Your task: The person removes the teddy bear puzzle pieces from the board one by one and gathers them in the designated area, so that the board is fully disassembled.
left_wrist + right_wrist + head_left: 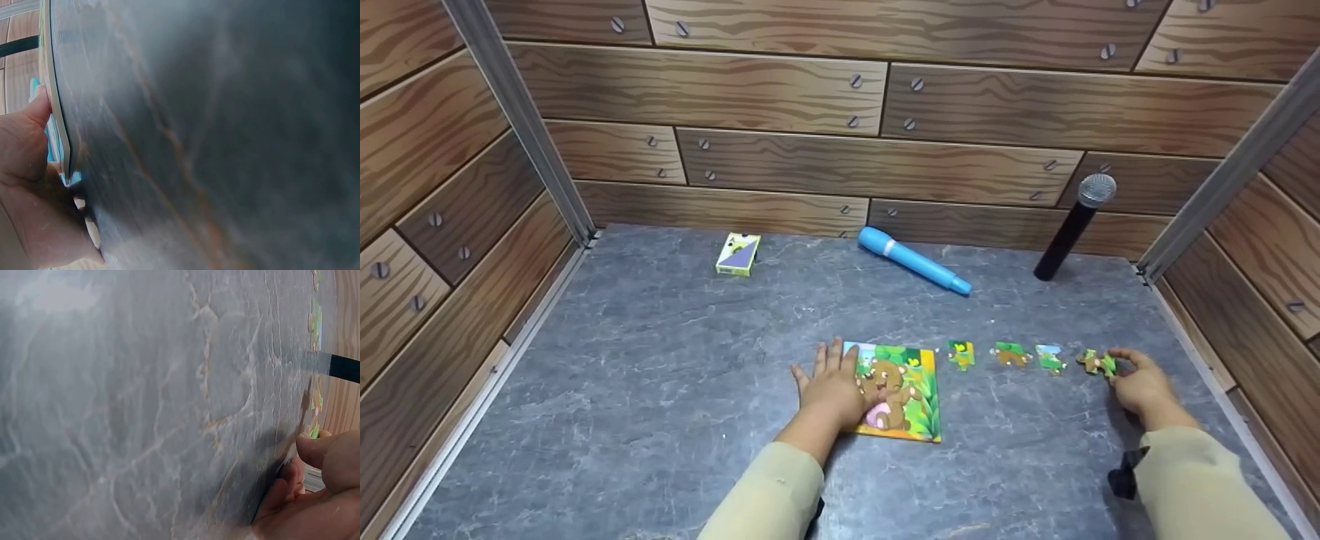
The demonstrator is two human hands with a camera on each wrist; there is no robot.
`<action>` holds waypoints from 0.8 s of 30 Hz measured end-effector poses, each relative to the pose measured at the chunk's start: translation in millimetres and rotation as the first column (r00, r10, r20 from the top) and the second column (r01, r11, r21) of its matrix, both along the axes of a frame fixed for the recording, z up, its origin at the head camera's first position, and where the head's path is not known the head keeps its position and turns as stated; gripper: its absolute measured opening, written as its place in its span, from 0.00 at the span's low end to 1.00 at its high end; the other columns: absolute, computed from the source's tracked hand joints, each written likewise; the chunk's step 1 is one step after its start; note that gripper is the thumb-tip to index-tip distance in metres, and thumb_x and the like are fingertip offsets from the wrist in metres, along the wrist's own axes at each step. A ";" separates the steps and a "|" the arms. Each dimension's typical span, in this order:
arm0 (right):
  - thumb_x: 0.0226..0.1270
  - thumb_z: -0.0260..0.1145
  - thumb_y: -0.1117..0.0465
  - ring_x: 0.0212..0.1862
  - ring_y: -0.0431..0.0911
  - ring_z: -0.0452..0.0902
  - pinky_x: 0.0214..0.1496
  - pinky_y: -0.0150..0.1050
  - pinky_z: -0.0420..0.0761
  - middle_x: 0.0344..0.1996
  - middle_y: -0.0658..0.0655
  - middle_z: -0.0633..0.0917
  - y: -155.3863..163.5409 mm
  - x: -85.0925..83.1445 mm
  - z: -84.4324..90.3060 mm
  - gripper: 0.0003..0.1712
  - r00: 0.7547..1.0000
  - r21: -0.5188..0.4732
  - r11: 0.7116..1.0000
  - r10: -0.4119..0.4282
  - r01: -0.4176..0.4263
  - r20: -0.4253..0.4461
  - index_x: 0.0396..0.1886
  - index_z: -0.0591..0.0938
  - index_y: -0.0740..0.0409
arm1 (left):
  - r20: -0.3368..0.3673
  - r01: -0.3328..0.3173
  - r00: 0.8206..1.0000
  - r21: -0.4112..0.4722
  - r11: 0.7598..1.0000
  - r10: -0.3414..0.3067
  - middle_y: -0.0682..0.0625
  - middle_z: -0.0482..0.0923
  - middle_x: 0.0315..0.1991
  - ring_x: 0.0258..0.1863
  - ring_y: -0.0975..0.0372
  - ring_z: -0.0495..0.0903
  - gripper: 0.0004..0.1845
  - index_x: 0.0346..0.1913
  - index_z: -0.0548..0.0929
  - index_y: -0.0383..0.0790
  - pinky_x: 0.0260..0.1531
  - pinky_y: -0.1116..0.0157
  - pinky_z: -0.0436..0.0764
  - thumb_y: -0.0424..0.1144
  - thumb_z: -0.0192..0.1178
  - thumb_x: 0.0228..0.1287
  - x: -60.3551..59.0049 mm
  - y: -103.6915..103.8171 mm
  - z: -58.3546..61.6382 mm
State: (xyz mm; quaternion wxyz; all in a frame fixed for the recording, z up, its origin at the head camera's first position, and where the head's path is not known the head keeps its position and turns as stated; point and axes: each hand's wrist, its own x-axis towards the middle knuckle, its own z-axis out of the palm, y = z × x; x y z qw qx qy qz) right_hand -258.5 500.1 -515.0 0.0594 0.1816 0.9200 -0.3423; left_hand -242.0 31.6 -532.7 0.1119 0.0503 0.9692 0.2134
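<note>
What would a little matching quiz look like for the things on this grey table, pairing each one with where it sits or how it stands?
Things:
1. blue marker
2. black microphone
3. small yellow box
4. puzzle board

Places or states:
A. under the flat left hand
B. propped up against the back wall, far right
C. lying on its side, middle of the far edge
D. far left, near the back wall

Pairs: 1-C, 2-B, 3-D, 4-A
</note>
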 end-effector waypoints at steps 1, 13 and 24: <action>0.76 0.54 0.72 0.67 0.75 0.64 0.60 0.61 0.74 0.70 0.86 0.62 -0.5 -0.2 -0.5 0.33 1.000 0.006 1.000 0.006 -0.006 0.004 0.78 0.61 0.69 | -0.004 0.001 1.000 0.002 1.000 -0.001 0.44 0.44 0.87 0.85 0.46 0.40 0.52 0.85 0.59 0.48 0.75 0.28 0.37 0.74 0.58 0.68 0.2 -0.3 -0.6; 0.74 0.54 0.72 0.66 0.77 0.62 0.61 0.66 0.72 0.72 0.88 0.57 0.4 -5.8 0.5 0.33 0.999 0.083 0.995 0.046 -0.048 0.025 0.77 0.62 0.70 | 0.002 -0.003 1.000 -0.005 1.000 0.003 0.45 0.45 0.87 0.86 0.47 0.40 0.51 0.85 0.59 0.49 0.76 0.29 0.38 0.72 0.60 0.69 -0.1 -0.1 1.1; 0.76 0.54 0.70 0.74 0.81 0.52 0.73 0.73 0.62 0.73 0.88 0.56 0.1 -6.7 -0.1 0.33 0.998 0.124 0.991 0.054 -0.056 0.015 0.77 0.60 0.72 | 0.013 -0.005 1.000 -0.017 1.000 0.005 0.46 0.44 0.87 0.86 0.47 0.39 0.51 0.85 0.59 0.50 0.76 0.29 0.37 0.73 0.58 0.68 -3.4 0.8 -0.3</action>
